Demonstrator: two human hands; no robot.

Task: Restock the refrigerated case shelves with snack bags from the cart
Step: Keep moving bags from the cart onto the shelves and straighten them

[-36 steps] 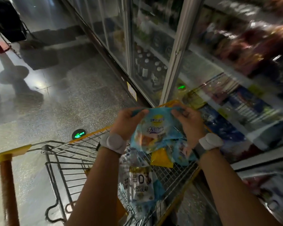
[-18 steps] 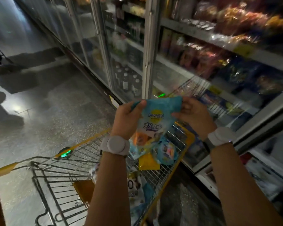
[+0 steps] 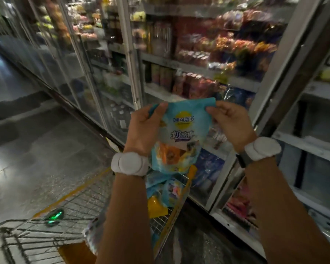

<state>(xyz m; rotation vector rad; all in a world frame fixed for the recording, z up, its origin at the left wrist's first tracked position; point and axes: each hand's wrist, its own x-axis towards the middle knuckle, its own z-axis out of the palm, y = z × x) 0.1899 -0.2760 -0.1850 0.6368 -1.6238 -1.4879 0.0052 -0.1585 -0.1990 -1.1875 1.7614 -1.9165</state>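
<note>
Holding a light blue snack bag upright at the centre of the frame, the left hand pinches its upper left corner and the right hand its upper right corner, fingers curled on the film. Below it, more bags lie in the wire cart. Stocked refrigerated case shelves fill the upper right.

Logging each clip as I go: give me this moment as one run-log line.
left hand: holds light blue plastic snack bag top corner | right hand: pinches other corner | bag: above yellow-rimmed wire cart | case shelves: ahead, not reached
</note>
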